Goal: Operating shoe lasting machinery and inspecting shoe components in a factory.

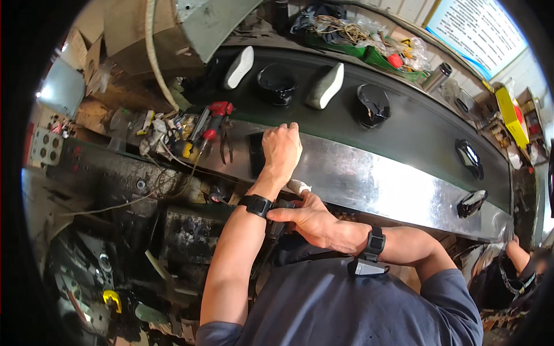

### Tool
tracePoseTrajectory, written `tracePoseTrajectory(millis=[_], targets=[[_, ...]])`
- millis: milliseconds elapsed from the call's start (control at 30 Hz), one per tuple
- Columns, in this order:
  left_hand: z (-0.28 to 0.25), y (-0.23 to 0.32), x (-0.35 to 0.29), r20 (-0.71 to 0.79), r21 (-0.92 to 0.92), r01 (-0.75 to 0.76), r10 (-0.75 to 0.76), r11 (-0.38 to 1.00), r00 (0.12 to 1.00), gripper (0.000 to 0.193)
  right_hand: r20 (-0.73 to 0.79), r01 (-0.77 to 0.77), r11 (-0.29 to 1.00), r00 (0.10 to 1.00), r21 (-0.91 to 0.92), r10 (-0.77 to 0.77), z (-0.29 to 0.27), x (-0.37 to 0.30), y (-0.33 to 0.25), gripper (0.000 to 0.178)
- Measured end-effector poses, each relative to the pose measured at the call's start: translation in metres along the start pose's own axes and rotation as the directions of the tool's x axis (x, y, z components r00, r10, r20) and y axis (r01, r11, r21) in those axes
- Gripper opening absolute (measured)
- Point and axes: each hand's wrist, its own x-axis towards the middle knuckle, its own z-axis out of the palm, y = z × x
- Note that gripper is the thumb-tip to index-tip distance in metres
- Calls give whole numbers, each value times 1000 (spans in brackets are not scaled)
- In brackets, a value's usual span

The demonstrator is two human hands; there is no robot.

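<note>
Black left-wrist band (256, 206) is sitting just nearside of the steel plate (363, 176), seemingly being adjusted by the right hand (313, 220), likely needing a steady left hand (283, 151), though I cannot tell either grip's closure.

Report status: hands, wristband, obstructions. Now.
Left hand curled over metal ledge. Right hand at left wristband. Red tool lies left, touching neither hand.

The left hand (282, 151) curls over the metal strip (346, 167), its grip hidden, with the right hand (316, 222) just nearer the torso (346, 300), a red tool (213, 122) to the grip's left, and white foot-shaped forms (327, 86) on the dark belt (424, 130) beyond.
</note>
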Motion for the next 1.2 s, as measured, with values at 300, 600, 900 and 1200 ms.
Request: tracePoseTrajectory(millis=[300, 600, 900, 1200], targets=[[-50, -46, -21, -54, -81, 403, -408, 912, 911, 13, 186, -170, 978, 964, -122, 190, 23, -6, 21, 106], [-164, -114, -155, -349, 79, 543, -487, 836, 801, 22, 407, -227, 943, 858, -245, 313, 22, 7, 2, 95], [-317, -166, -429, -548, -89, 989, -823, -119, -148, 115, 182, -142, 965, 966, -219, 183, -59, 65, -18, 71], [-268, -131, -385, 59, -960, 251, -964, -126, -258, 71, 348, -10, 889, 918, -459, 190, -27, 87, 4, 50]])
